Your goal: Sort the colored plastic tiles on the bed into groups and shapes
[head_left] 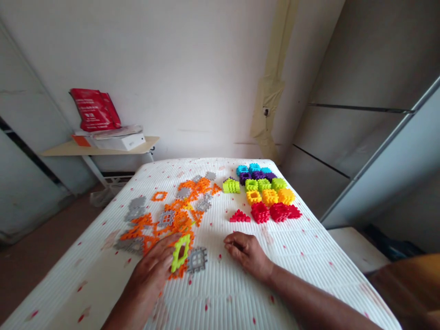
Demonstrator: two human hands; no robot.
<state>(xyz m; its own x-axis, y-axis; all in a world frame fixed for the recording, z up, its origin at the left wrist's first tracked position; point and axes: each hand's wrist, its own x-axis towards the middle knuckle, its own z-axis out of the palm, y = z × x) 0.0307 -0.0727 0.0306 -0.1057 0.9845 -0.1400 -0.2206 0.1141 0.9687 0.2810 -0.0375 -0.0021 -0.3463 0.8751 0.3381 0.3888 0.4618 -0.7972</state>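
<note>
My left hand (153,270) is closed on a lime-green diamond-shaped piece (180,252), holding it over the near end of a loose heap of orange and grey flat pieces (172,215). A grey square piece (197,259) lies just right of it. My right hand (245,250) rests on the white cloth with its fingers curled under and nothing visible in them. Beyond it stand sorted stacks: red (271,212), yellow-orange (270,197), lime green (261,184), purple (256,175) and blue (252,168). A separate lime stack (231,186) and a red triangle stack (239,216) sit left of them.
The table (292,256) has a white ribbed cloth with red flecks. A small shelf (103,147) at the back left holds a red bag (95,110) and a white box (118,142). Grey cabinet panels (371,137) stand close on the right.
</note>
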